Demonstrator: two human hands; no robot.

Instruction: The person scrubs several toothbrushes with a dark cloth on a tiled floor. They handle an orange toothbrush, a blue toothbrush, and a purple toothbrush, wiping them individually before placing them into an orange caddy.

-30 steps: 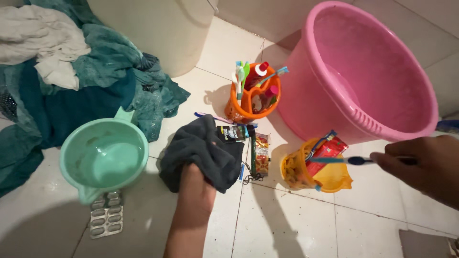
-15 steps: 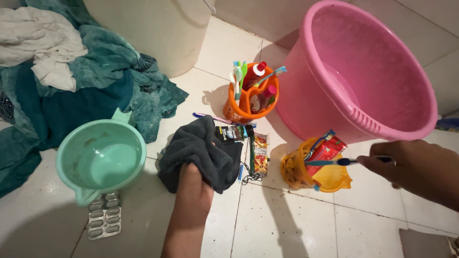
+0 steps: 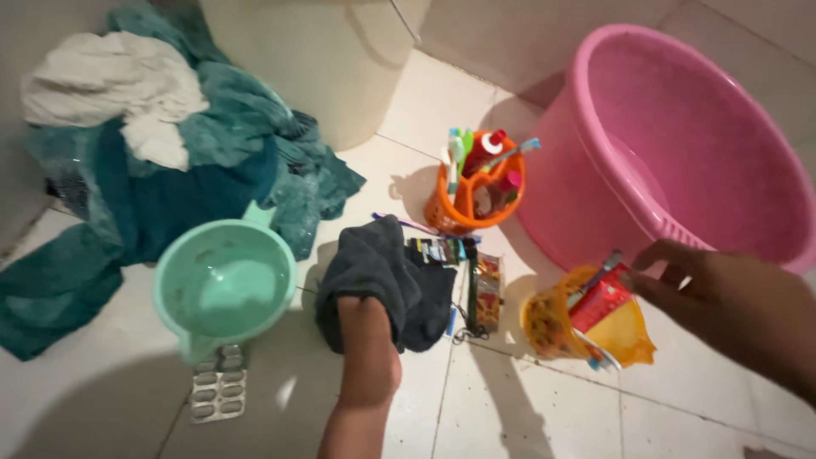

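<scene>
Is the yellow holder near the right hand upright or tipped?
Tipped: the yellow holder leans on the floor, its mouth turned sideways, a red packet poking out.

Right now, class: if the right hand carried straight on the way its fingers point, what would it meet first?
The right hand points left and slightly down, so it would probably meet the yellow holder first, at the toothbrush and red packet standing in it. Depth is unclear, so it might pass just above them.

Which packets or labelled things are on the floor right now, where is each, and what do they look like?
Blister pack: below the green bowl, silver, rectangular.
Small sachet: right of the dark cloth, red and yellow.
Dark packet: beside the cloth's top edge, flat.
Red packet: in the yellow holder.
</scene>
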